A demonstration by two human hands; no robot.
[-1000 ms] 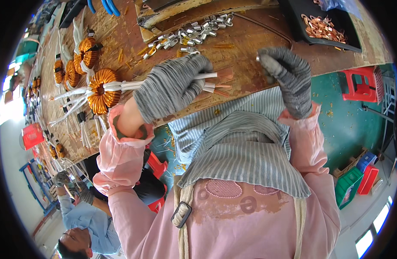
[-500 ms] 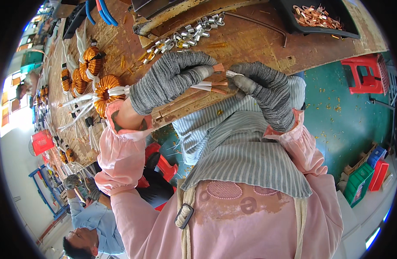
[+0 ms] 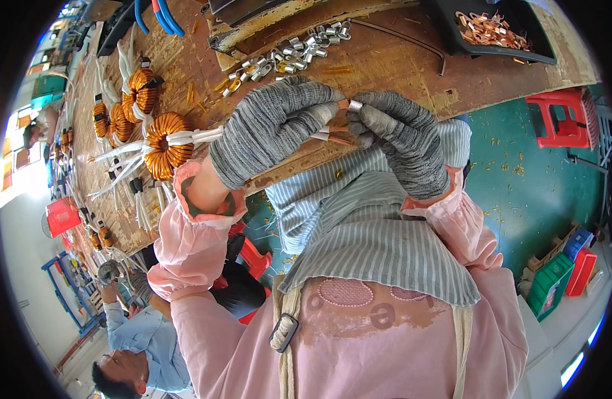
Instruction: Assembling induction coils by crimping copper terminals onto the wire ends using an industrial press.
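Observation:
My left hand (image 3: 269, 130), in a grey knitted glove, pinches a white-sleeved wire lead whose bare copper end (image 3: 344, 104) sticks out past the fingertips. Between the gloved fingers of my right hand (image 3: 405, 136) is a silver cable lug (image 3: 355, 106). Its barrel meets the copper end; how far it sits over the wire cannot be seen. Below the fingers, other bare copper ends (image 3: 340, 139) poke out. White-sleeved leads (image 3: 198, 136) run from under my left hand to a copper-wound ring coil (image 3: 169, 156) on the bench.
Several silver lugs (image 3: 296, 56) lie in a pile beyond my hands. A black tray (image 3: 445, 40) holds copper lugs, near a bent metal rod (image 3: 412, 40). More coils (image 3: 141, 93) stand at the left. A co-worker (image 3: 146, 352) sits lower left; a red stool (image 3: 562, 120) stands right.
My hands have come together, the left moving slightly right. The lug, held apart from the copper end before, now meets it.

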